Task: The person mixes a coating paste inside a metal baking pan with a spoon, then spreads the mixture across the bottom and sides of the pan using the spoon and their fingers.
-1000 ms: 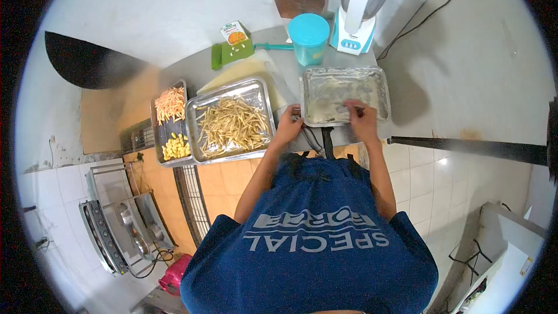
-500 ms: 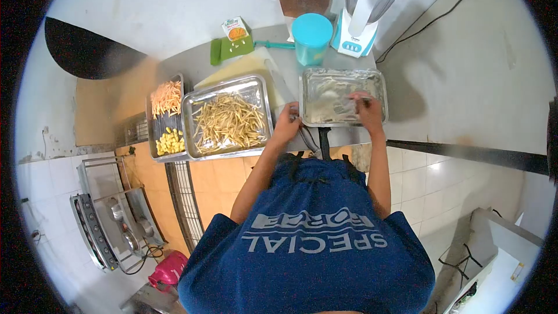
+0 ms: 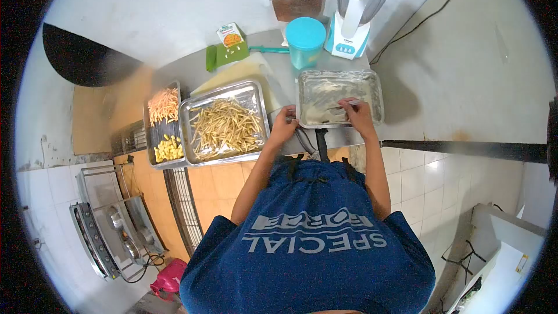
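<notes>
A metal tray [image 3: 299,90] stands in front of me on the right, its bottom coated with a pale, flour-like powder. At its near left corner my left hand [image 3: 284,124] has its fingers closed on the rim. Over the tray is my right hand [image 3: 358,115], fingers pinched around a thin metal utensil [image 3: 335,107] that points left into the powder; its working end is too small to tell. Left of my left hand, a second metal tray [image 3: 263,99] holds thin brownish strips [image 3: 226,128].
Farther left, another tray [image 3: 164,127] holds orange strips [image 3: 163,106] and yellow pieces [image 3: 169,149]. A cutting board [image 3: 244,71], turquoise-lidded container [image 3: 306,38], blender [image 3: 357,17], turquoise-handled tool [image 3: 268,49] and green packet [image 3: 228,55] stand at the back. A stove [image 3: 96,241] is lower left.
My right hand has moved left a little and slightly down within the powdery tray, and the utensil shows more clearly. My left hand stays at the tray's corner. The view has shifted slightly.
</notes>
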Tool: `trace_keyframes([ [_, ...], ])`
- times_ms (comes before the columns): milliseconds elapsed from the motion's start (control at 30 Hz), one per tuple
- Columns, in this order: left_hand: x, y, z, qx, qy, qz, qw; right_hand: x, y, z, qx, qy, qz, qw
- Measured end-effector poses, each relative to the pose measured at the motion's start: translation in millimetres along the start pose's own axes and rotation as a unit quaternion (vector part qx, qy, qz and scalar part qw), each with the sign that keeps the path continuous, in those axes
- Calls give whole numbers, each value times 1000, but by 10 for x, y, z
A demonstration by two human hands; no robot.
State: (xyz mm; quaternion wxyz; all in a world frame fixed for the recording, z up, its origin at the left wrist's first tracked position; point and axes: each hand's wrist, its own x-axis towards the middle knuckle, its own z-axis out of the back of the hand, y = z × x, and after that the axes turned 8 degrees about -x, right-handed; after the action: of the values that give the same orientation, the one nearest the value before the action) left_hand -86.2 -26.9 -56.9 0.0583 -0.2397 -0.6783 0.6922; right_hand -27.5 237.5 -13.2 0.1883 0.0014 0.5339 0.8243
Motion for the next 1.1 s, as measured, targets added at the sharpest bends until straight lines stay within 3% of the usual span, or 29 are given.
trace_keyframes([
  [100,-56,-33,-17,-21,-17,29,999,-16,10,119,68,-63,-14,996],
  [233,-28,67,-15,2,-12,11,1000,9,-137,117,44,-114,19,992],
  [433,-32,12,-2,-24,-23,41,999,-25,-196,177,112,-133,14,985],
  [500,-35,-12,26,71,-29,6,997,-37,-168,242,118,-151,11,981],
  [633,-63,-177,117,59,-54,15,997,-40,-278,239,73,-170,-23,982],
  [733,0,-437,153,53,-56,-34,996,-92,-331,167,100,-135,13,986],
  [800,28,-760,135,76,-47,-119,989,-120,-333,158,73,-134,6,988],
  [933,114,-1076,92,67,-38,-110,991,-157,-218,167,75,-137,-13,988],
  [1033,270,-745,149,166,-55,-80,981,-55,-235,181,68,-157,9,985],
  [1100,262,-368,213,409,-8,-50,911,115,-396,119,-3,-188,34,982],
])
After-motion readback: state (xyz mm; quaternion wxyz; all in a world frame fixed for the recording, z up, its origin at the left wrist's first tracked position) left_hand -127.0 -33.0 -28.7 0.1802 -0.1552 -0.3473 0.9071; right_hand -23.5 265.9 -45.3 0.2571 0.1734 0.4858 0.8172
